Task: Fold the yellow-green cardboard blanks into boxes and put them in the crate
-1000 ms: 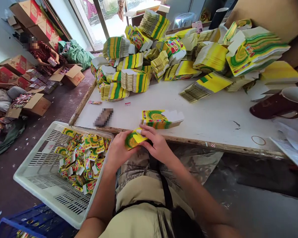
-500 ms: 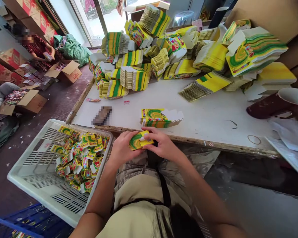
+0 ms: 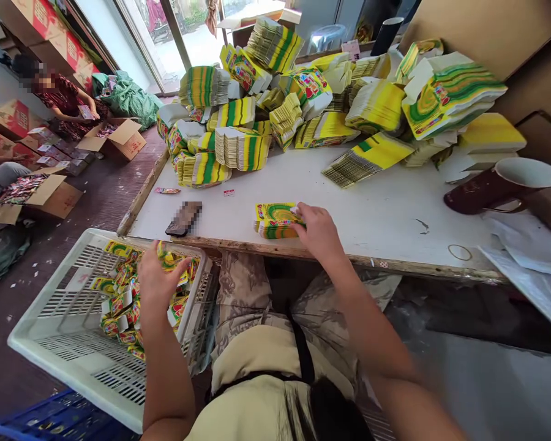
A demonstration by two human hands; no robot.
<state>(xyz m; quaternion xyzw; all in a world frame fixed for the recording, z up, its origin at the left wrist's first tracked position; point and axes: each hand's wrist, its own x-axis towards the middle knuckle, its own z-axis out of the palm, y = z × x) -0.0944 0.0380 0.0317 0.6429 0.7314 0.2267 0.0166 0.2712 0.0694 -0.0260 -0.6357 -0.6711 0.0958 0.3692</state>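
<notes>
Over the white plastic basket, my left hand is open, thumb and fingers spread. Just beyond its fingers shows a small yellow-green carton; whether they touch is unclear. Several folded cartons of the same print lie in the basket, partly hidden by the hand. On the table's near side, my right hand pinches the right end of a short stack of flat cartons, thumb low and fingers on top. That hand covers the stack's white flaps.
Bundles of flat cartons are heaped along the back of the white table. A phone lies near the front edge, a dark mug at right. A blue crate is at lower left. Two people sit among boxes beyond.
My hands have parted from the carton they held together before my lap. The left moved left over the basket and opened; the right moved up to the stack on the table.
</notes>
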